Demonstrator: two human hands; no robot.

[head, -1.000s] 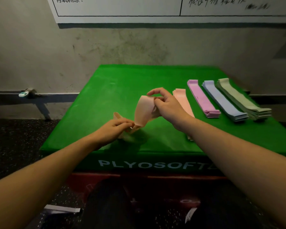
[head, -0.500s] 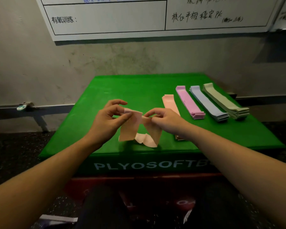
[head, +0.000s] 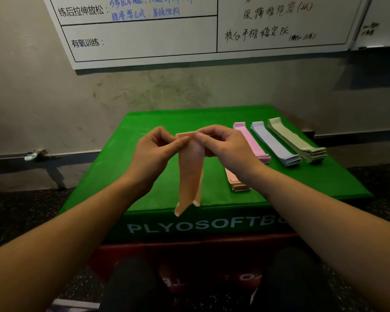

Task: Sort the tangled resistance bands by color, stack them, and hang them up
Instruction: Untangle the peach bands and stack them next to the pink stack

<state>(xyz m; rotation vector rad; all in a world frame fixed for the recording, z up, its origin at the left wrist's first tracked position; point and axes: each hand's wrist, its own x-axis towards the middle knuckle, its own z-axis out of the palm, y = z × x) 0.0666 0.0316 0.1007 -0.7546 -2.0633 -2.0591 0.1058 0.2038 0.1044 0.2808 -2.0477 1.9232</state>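
A peach resistance band (head: 189,174) hangs straight down above the green plyo box (head: 158,122). My left hand (head: 154,152) and my right hand (head: 225,145) both pinch its top edge, close together. On the box to the right lie flat stacks of bands side by side: a peach stack (head: 235,182) partly hidden by my right forearm, a pink stack (head: 253,143), a lavender stack (head: 274,143) and a sage green stack (head: 296,140).
The box stands against a grey wall with a whiteboard (head: 144,37) above it. A red box (head: 189,262) sits under the green one. A rail with a small clip (head: 31,156) runs along the wall at left. Dark speckled floor surrounds the box.
Both hands lifted the peach band off the box top and brought its ends together, so it now hangs straight and untwisted. The head view tilted upward.
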